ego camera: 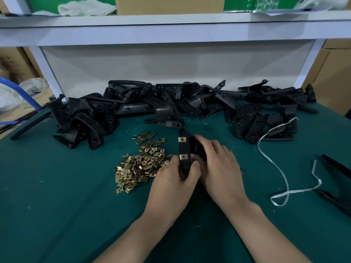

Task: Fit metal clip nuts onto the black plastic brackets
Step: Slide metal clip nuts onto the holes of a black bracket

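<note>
A black plastic bracket stands between my two hands over the green table. Two brass clip nuts sit on its strip, one near the top and one lower down. My left hand grips the bracket's lower end, thumb beside the lower nut. My right hand wraps round the bracket's right side, fingers curled over it. A heap of loose clip nuts lies just left of my left hand. Several bare brackets are piled along the back of the table.
A white strap snakes across the green mat on the right. More black parts lie at the right edge. A white shelf with a cardboard box overhangs the back. A blue tube shows far left.
</note>
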`<state>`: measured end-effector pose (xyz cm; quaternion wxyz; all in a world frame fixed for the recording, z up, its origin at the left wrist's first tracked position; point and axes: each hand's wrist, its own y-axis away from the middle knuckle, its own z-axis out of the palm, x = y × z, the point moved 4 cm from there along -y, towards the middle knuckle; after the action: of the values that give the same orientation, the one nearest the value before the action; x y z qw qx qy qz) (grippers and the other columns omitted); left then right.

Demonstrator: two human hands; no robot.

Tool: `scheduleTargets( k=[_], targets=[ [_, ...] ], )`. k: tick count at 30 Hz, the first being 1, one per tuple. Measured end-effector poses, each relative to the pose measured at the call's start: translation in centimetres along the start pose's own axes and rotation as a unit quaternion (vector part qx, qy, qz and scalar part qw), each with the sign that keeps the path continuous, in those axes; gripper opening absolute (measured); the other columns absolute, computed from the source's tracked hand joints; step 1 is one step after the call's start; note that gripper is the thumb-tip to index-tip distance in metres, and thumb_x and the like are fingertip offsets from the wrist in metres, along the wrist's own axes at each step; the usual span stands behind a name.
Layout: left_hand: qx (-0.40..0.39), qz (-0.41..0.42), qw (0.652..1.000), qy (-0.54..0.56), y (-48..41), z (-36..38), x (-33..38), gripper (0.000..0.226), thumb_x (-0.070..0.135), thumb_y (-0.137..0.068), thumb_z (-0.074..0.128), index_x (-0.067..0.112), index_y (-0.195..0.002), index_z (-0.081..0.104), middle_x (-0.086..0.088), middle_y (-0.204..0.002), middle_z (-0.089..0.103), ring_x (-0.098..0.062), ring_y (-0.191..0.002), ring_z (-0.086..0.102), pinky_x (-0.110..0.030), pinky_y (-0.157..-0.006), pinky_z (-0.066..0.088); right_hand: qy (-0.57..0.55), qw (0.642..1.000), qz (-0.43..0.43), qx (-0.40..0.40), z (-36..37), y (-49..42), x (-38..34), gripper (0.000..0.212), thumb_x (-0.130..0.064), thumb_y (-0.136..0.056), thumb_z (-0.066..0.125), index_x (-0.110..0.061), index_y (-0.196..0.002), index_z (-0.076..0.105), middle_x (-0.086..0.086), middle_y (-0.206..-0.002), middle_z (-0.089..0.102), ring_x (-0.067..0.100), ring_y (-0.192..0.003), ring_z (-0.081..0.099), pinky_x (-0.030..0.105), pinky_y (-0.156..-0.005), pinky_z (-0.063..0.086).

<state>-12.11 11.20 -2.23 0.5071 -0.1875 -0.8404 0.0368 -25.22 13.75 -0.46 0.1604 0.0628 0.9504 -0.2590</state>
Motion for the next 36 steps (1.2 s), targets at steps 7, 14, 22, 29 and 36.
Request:
scheduleTargets(
  k=[7,14,22,29,36],
  targets=[
    [0.012,0.043,0.996,-0.080,0.3,0.0,0.3,0.027,0.050,-0.095,0.043,0.024,-0.090,0.048,0.002,-0.057,0.054,-0.022,-0.052,0.053,-0.043,-0.056,0.050,0.017,0.999,-0.025,0.018,0.0,0.1,-0.4,0.046,-0.040,-0.100,0.048,-0.021,-0.142,0.049,0.002,-0.117,0.061,0.024,-0.098,0.060,0.037,-0.083,0.047],
    [-0.007,0.107,0.993,-0.052,1.0,-0.5,1.4,0.058,0.077,-0.093,0.022,0.039,-0.128,0.047,0.024,-0.079,0.058,-0.003,-0.064,0.058,-0.031,-0.059,0.043,0.025,0.999,-0.001,0.025,-1.1,0.0,-0.2,0.042,-0.033,-0.099,0.050,-0.015,-0.136,0.052,0.006,-0.123,0.054,0.027,-0.092,0.061,0.039,-0.078,0.048],
    [0.123,0.080,0.989,0.002,0.1,-2.1,0.5,0.056,0.029,-0.097,0.046,0.035,-0.148,0.023,0.012,-0.126,0.037,-0.005,-0.091,0.056,-0.019,-0.072,0.048,-0.335,0.924,0.087,-0.162,-4.8,-3.5,-1.1,0.042,-0.040,-0.105,0.036,-0.016,-0.084,0.063,-0.005,-0.074,0.072,0.016,-0.056,0.069,0.032,-0.054,0.055],
    [0.068,0.081,0.993,-0.061,-0.2,-1.6,-0.5,0.070,0.012,-0.090,0.065,0.037,-0.143,0.028,0.018,-0.126,0.044,0.025,-0.105,0.043,0.002,-0.081,0.035,-0.320,0.857,0.087,-0.394,-4.0,-1.8,-1.7,0.041,-0.034,-0.109,0.033,-0.005,-0.098,0.059,0.008,-0.079,0.075,0.024,-0.065,0.071,0.030,-0.057,0.057],
    [0.056,0.079,0.991,-0.090,0.2,-1.7,-0.1,0.055,0.010,-0.085,0.061,0.042,-0.124,0.039,0.026,-0.109,0.057,0.010,-0.098,0.052,-0.007,-0.075,0.040,-0.311,0.822,0.102,-0.466,-5.0,-1.2,-1.6,0.035,-0.030,-0.108,0.036,-0.009,-0.098,0.063,0.006,-0.089,0.077,0.022,-0.077,0.074,0.033,-0.069,0.058]
  ],
)
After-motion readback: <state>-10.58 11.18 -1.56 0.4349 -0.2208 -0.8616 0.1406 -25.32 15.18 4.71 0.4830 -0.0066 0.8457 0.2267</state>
